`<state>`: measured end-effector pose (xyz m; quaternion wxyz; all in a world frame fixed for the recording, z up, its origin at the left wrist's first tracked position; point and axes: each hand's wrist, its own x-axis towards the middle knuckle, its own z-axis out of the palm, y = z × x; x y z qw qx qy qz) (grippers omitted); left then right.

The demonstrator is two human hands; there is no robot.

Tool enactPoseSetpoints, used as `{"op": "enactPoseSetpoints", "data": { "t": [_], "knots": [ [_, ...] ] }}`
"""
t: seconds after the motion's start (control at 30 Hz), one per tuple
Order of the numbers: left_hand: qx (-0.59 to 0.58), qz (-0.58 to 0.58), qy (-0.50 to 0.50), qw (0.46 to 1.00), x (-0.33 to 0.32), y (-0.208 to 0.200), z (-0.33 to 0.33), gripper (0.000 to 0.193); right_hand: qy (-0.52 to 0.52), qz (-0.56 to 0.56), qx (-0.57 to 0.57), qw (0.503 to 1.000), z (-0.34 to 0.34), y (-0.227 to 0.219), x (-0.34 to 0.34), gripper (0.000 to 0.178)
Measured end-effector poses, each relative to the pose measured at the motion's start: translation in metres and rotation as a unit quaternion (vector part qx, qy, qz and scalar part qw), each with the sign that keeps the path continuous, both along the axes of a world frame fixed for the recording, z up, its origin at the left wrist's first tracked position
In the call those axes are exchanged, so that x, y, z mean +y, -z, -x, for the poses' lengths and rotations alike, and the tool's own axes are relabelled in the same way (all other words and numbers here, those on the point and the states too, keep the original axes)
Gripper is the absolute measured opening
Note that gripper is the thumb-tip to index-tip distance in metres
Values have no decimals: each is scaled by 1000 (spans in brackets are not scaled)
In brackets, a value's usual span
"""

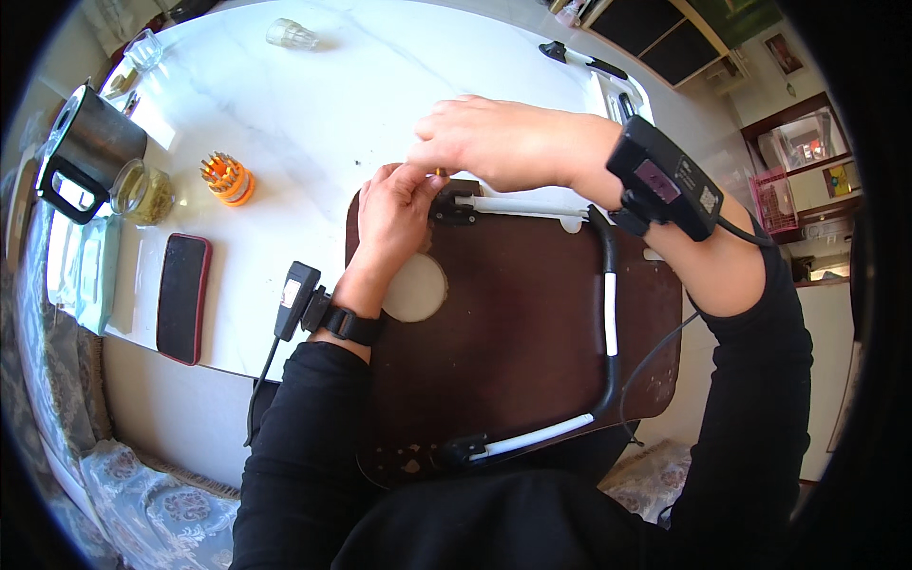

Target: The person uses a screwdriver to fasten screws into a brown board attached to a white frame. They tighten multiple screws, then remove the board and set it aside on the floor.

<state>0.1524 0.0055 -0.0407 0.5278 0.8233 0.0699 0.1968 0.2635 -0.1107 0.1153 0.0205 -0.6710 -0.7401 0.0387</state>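
Observation:
A dark brown folding-table board (532, 313) lies underside up before me, its front part over my lap. A white and black tube leg (610, 313) runs along it between two black brackets. At the far left bracket (454, 207), my left hand (391, 211) has its fingers pinched together. My right hand (480, 142) reaches across and meets them, fingers curled. A small brass-coloured piece (440, 172) shows between the two hands; its kind and which fingers grip it are hard to make out. A round pale patch (415, 288) is on the board beside my left wrist.
On the white marbled table (304, 114) stand an orange holder of screwdriver bits (228, 180), a phone (183, 299), a glass jar (142, 193), a steel kettle (100, 133) and an overturned glass (291, 34). Another tube leg (584, 61) lies far right. A cable (655, 351) hangs near my right arm.

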Motion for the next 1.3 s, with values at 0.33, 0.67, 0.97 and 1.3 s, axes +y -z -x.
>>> {"op": "enactPoseSetpoints", "data": {
  "t": [0.33, 0.67, 0.97, 1.3],
  "knots": [
    [23, 1, 12, 1000, 0, -7, 2, 20, 227, 133, -25, 964, 22, -4, 3, 23],
    [32, 7, 14, 999, -3, -6, -1, 18, 287, 141, -41, 947, 20, -14, 5, 20],
    [0, 39, 52, 998, 2, 5, -5, 21, 76, 84, 68, 991, 4, -6, 0, 16],
    [-11, 1, 32, 999, -3, 2, -3, 21, 127, 144, 45, 980, 13, -14, -1, 22]
  ]
}}
